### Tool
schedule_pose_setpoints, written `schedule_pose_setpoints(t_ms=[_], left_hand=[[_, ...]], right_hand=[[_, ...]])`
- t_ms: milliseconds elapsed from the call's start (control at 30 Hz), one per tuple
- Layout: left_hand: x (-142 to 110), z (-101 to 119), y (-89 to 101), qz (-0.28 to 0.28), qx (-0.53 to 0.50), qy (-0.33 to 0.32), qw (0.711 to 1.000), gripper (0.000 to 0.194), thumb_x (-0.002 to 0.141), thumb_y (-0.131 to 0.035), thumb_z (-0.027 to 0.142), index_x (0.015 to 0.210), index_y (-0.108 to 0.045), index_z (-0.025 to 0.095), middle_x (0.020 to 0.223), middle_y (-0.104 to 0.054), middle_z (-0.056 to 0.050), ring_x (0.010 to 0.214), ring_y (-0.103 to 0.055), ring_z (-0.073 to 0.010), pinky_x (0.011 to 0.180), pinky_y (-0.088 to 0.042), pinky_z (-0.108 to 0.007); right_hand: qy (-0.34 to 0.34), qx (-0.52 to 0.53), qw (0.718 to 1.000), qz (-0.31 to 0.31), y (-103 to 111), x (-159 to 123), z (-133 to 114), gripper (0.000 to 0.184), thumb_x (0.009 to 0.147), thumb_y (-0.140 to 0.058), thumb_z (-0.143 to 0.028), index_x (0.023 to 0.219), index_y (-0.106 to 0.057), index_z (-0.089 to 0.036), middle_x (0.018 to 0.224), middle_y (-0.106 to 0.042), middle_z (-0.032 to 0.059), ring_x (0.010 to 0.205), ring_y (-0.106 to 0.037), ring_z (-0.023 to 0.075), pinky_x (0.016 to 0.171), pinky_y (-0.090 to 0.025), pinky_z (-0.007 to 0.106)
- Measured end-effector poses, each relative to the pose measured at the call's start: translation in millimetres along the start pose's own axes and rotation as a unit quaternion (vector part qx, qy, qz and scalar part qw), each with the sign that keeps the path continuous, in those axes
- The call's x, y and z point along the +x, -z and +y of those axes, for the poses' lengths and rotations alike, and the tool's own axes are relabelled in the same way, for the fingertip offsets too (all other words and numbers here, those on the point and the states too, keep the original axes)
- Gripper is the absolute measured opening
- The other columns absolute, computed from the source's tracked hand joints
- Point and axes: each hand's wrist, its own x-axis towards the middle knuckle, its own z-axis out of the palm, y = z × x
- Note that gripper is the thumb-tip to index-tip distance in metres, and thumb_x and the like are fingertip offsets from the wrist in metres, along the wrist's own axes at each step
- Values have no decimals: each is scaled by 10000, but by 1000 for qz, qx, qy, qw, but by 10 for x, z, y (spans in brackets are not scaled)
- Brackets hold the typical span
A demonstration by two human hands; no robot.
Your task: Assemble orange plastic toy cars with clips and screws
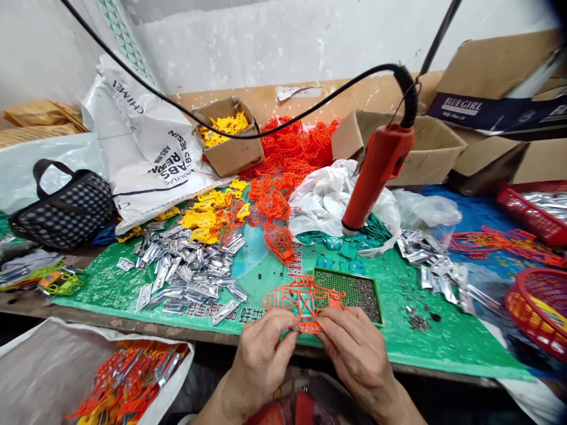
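Observation:
An openwork orange plastic frame [305,302] is held over the table's front edge between my two hands. My left hand [266,348] pinches its near left side, thumb against the fingers. My right hand [357,348] grips the near right side with the fingers curled. Just beyond the frame lies a green mesh tray [325,280] with small dark screws [367,292] in its right part. A red electric screwdriver [376,177] hangs from a black cable, nose down, beyond the right hand. To the left spreads a pile of shiny silver parts [190,271].
Yellow parts [199,221] lie behind the silver pile, and orange frames [296,153] heap at the back. A white sack [146,141] and a checked bag [66,206] stand left. Lower left, a white bag [39,366] holds orange assemblies. Cardboard boxes [429,147] and red baskets [538,277] are right.

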Motion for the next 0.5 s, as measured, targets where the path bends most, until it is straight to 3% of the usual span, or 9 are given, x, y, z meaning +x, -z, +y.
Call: schedule_pose_setpoints(t_ms=[100, 233, 367, 433, 500], left_hand=[[35, 95, 95, -65, 33, 58, 996, 297, 865, -539, 42, 1096, -624, 207, 863, -753, -29, 744, -726, -162, 688, -569, -224], [116, 201, 248, -186, 35, 77, 979, 247, 865, -507, 69, 859, -691, 233, 771, -719, -15, 684, -685, -168, 642, -536, -234], [188, 197, 305, -305, -14, 79, 949, 231, 815, -512, 54, 669, -599, 212, 672, -631, 15, 616, -598, -140, 554, -434, -207], [201, 167, 283, -338, -44, 90, 936, 230, 773, -500, 29, 625, -552, 197, 639, -590, 31, 595, -554, -125, 535, -383, -200], [201, 136, 245, -329, -77, 125, 933, 217, 751, -493, 29, 619, -562, 186, 624, -578, 38, 584, -529, -118, 534, -367, -194]], right_hand=[[-4, 28, 999, -29, -1, 51, -17, 106, 927, -545, -100, 938, -624, -170, 838, -740, 60, 717, -671, 143, 626, -421, 288], [-5, 63, 992, -107, 66, 124, -75, 197, 971, -493, -172, 809, -603, -188, 734, -693, 14, 641, -610, 129, 593, -356, 288], [-31, 124, 973, -194, 157, 172, -119, 230, 990, -487, -261, 798, -591, -188, 721, -666, 1, 663, -592, 130, 626, -358, 283], [-49, 140, 961, -232, 157, 182, -117, 223, 980, -513, -280, 793, -590, -186, 722, -656, -1, 669, -586, 131, 645, -372, 280], [-82, 168, 947, -261, 133, 193, -102, 199, 965, -546, -283, 801, -607, -187, 728, -651, -9, 679, -591, 127, 649, -398, 268]])
